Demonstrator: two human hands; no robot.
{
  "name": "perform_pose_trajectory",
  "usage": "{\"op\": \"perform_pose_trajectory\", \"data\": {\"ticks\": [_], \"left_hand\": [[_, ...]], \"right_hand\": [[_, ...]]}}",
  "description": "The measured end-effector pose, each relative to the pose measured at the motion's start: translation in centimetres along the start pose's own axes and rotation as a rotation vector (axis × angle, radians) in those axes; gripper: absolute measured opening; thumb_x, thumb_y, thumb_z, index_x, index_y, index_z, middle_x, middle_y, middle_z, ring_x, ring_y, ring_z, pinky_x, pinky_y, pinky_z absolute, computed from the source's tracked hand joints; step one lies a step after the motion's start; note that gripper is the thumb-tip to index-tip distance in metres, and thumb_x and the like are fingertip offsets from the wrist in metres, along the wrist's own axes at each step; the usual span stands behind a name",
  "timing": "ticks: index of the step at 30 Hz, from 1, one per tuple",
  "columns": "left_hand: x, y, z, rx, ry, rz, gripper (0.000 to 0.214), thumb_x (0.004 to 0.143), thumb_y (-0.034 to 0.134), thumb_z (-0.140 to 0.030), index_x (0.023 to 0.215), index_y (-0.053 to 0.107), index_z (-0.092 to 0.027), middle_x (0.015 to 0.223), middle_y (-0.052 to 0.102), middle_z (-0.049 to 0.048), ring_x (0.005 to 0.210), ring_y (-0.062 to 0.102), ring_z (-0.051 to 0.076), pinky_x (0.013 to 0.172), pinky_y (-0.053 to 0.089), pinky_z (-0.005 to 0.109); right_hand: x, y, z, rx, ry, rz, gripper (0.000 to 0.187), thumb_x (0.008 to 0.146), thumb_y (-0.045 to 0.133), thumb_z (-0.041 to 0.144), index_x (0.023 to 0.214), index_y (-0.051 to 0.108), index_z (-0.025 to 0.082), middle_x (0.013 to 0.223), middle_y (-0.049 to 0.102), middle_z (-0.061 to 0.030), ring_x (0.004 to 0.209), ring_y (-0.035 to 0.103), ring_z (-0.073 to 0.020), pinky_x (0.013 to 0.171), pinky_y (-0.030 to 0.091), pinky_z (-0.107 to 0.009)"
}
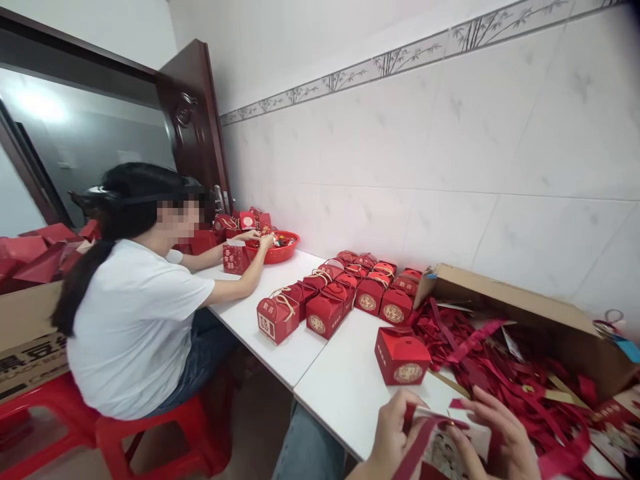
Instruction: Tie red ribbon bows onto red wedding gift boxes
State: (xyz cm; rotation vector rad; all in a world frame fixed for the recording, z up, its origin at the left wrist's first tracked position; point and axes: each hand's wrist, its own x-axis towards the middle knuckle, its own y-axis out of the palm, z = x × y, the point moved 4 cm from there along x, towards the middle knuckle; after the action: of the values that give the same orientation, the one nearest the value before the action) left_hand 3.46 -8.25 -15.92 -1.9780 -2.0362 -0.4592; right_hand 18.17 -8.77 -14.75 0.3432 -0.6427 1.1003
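Note:
At the bottom edge of the head view, my left hand and my right hand are both closed on a small printed card with a red ribbon across it. The ribbon trails down to the left from my left hand. A single red gift box stands on the white table just beyond my hands. To my right lies a heap of loose red ribbons.
Several red gift boxes stand in rows along the tiled wall. An open cardboard box lies behind the ribbons. A co-worker in a white shirt sits on a red stool at the left, hands by a red bowl.

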Motion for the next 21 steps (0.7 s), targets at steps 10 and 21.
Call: {"op": "perform_pose_trajectory", "data": {"ticks": [10, 21], "left_hand": [[-5.7, -3.6, -7.7, 0.197, 0.265, 0.131, 0.038, 0.079, 0.067, -0.030, 0.115, 0.060, -0.019, 0.114, 0.063, 0.0123, 0.107, 0.058, 0.025, 0.092, 0.047, 0.036], [-10.2, -6.6, -9.4, -0.011, 0.013, 0.031, 0.013, 0.086, 0.061, -0.025, 0.095, 0.063, -0.016, 0.076, 0.070, 0.0026, 0.075, 0.068, 0.015, 0.073, 0.054, 0.025]], "right_hand": [[-4.9, -2.8, 5.9, 0.077, 0.132, 0.019, 0.020, 0.073, 0.073, 0.026, 0.073, 0.054, 0.020, 0.066, 0.058, 0.0008, 0.059, 0.056, -0.0134, 0.052, 0.045, -0.024], [-12.6, -3.3, 10.1, 0.154, 0.033, 0.140, 0.019, 0.073, 0.072, 0.013, 0.080, 0.055, 0.021, 0.073, 0.060, -0.0001, 0.066, 0.058, -0.0148, 0.058, 0.046, -0.027]]}}
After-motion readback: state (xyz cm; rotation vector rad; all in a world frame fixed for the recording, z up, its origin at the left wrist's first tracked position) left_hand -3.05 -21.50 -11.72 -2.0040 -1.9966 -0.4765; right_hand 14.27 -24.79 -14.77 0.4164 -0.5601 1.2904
